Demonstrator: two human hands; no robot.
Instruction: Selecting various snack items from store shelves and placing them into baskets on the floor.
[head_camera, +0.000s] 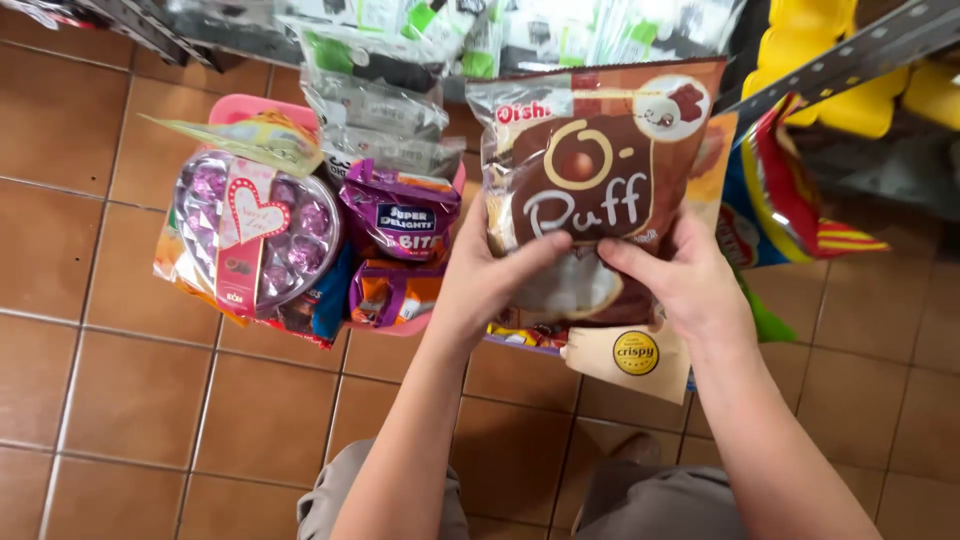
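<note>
Gripping brown snack bag (600, 170) bottom edge, left hand (490, 275), right hand (690, 285); pink basket (250, 108) near

snack bag (590, 170): glossy plastic film | heart box (255, 230): clear plastic | floor tiles (130, 400): matt

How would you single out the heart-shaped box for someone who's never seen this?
Start at the pink basket on the brown tiled floor, left of the brown snack bag held in both hands. The heart-shaped box lies on top of the basket's left side. It alone is a clear heart-shaped case of purple-wrapped sweets with a pink band across it; its neighbours are soft pouches.
</note>
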